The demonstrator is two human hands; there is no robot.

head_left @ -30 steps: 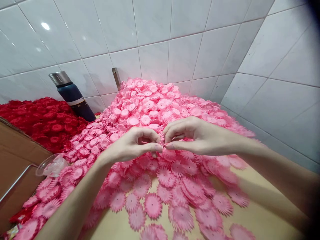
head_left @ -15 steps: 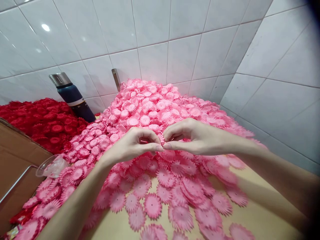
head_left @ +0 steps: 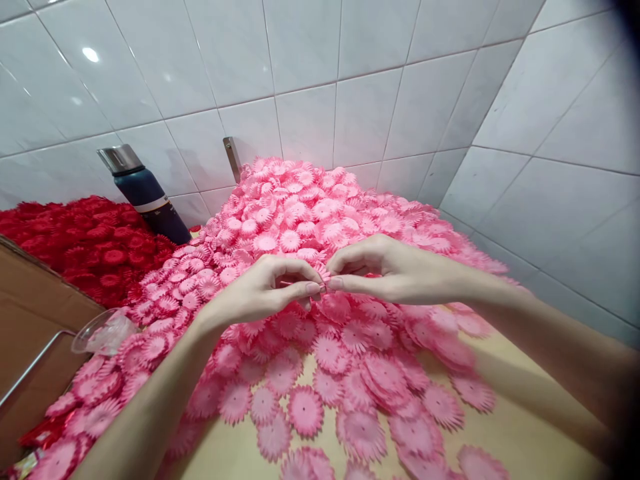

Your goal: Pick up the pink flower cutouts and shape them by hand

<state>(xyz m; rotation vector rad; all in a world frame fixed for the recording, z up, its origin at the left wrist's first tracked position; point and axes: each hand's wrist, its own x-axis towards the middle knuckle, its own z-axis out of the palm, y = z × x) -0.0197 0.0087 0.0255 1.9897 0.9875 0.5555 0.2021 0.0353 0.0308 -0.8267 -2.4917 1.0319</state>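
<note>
My left hand (head_left: 275,287) and my right hand (head_left: 387,270) meet fingertip to fingertip in the middle of the view. Between their thumbs and fingers is a pink fringed paper disc (head_left: 323,275), seen nearly edge-on and partly hidden by the fingertips. Both hands are closed in a pinch on it. Behind and below them spreads a large heap of similar pink fringed discs (head_left: 305,200), many with a small dark hole in the centre. Several discs lie loose on the pale yellow tabletop (head_left: 225,443) nearer to me.
A dark blue bottle (head_left: 155,203) with a steel cap leans at the left, beside a heap of red fringed discs (head_left: 95,233). A cardboard box (head_left: 40,333) and a clear plastic dish (head_left: 103,333) are at the left edge. White tiled walls (head_left: 305,50) rise behind and at the right.
My right thumb and hand have shifted slightly upward, and my left fingertips have moved a little under the disc. The heaps and bottle have not moved.
</note>
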